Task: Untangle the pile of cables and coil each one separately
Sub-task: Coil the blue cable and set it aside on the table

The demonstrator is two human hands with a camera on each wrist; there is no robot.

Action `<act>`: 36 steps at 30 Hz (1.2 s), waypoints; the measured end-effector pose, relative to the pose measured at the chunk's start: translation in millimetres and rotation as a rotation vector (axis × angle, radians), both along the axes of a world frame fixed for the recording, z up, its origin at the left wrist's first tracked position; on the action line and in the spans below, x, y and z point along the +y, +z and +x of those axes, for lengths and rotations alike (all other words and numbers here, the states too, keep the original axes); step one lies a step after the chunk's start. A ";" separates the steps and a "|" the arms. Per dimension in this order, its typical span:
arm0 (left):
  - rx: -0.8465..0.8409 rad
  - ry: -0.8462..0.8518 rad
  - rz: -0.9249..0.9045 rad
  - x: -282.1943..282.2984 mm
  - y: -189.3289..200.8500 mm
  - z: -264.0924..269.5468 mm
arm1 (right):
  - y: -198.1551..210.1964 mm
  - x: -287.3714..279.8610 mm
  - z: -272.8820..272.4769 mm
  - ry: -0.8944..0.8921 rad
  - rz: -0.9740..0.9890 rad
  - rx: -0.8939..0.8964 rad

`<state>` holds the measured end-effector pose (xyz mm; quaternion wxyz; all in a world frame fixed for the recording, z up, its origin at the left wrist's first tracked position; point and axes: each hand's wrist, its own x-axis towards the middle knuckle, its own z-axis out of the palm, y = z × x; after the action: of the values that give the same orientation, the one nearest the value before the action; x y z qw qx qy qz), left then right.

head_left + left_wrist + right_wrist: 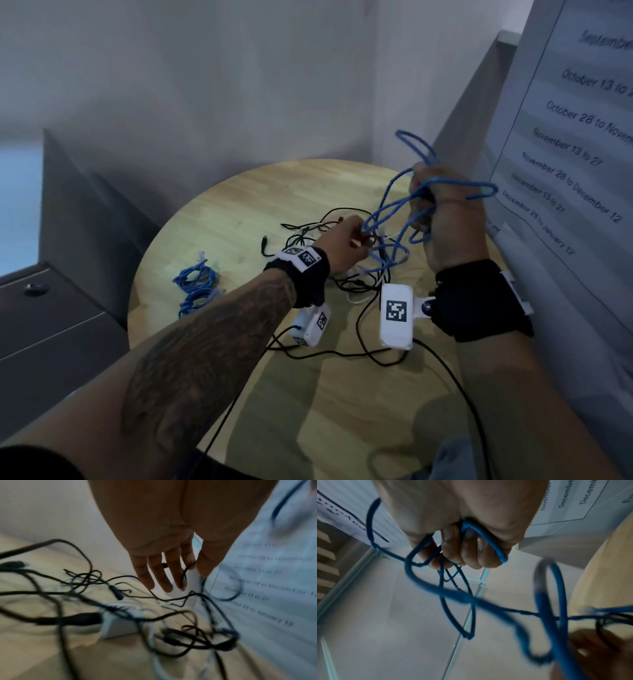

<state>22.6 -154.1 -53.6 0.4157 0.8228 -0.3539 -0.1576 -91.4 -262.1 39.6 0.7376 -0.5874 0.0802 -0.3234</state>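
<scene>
My right hand [442,212] is raised over the right side of the round wooden table [239,205] and grips several loops of a blue cable [387,205]. The right wrist view shows the fingers [462,550] curled round that blue cable [484,538]. Its loops hang down to the tangled pile of black and white cables [342,284]. My left hand [356,238] is at the pile just beside the hanging loops. In the left wrist view a thin black cable [186,570] runs between its thumb and forefinger [181,566]. Two coiled blue cables [197,277] lie at the table's left.
A large printed sheet of dates [565,154] stands close on the right, behind my right hand. A grey cabinet [68,257] flanks the table's left. A small white box [118,626] sits in the pile. Black leads from the wrist cameras trail across the table's near side.
</scene>
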 end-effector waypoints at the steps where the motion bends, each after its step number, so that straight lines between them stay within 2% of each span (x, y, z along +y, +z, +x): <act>1: -0.012 0.004 0.050 1.6 -5.7 1.6 | 3.5 -1.2 -0.9 -0.002 0.029 -0.028; 6: 0.041 0.132 0.114 9.4 -22.2 5.7 | 8.7 -13.6 -6.0 0.021 0.150 -0.142; 9: 0.029 0.099 0.019 3.2 -14.8 -0.5 | 5.8 -13.5 -4.3 0.069 0.144 -0.081; 11: 0.090 0.053 -0.098 -6.4 -5.7 -6.9 | 1.3 -12.3 -3.5 0.048 0.104 -0.022; 13: 0.105 0.016 -0.130 -12.4 2.0 -10.7 | -0.2 -15.0 -4.0 0.017 0.102 0.003; 17: 0.054 0.068 -0.046 -15.6 -2.4 -1.5 | 4.6 -24.4 -7.0 -0.055 0.112 -0.033; 21: -0.097 0.081 0.097 -25.4 -6.1 6.0 | 6.9 -24.6 -10.1 -0.155 -0.154 0.131; 23: -0.107 0.092 0.112 -27.6 -5.0 5.2 | 8.2 -22.2 -10.1 -0.134 -0.176 0.078; 24: -0.104 0.087 0.102 -28.9 -4.5 4.2 | 9.3 -22.1 -10.0 -0.107 -0.127 0.026; 26: -0.065 0.061 0.060 -30.1 -4.3 0.2 | 10.1 -26.0 -9.2 -0.075 -0.006 -0.033; 29: 0.121 0.074 -0.096 -34.4 -2.6 -5.0 | 10.5 -31.1 -8.7 -0.050 0.025 -0.051; 32: 0.210 0.076 -0.085 -32.3 -3.9 -2.2 | 10.9 -33.3 -10.1 -0.097 0.091 -0.067; 34: 0.269 0.103 -0.091 -29.8 -8.5 0.0 | 12.4 -33.8 -10.1 -0.126 0.031 -0.061; 36: 0.253 0.091 -0.050 -29.0 -12.5 0.7 | 13.2 -31.8 -10.2 -0.145 -0.050 -0.039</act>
<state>23.3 -183.1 -66.1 0.4842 0.8010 -0.2646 -0.2322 -101.7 -293.9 52.9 0.6988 -0.5916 0.1000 -0.3895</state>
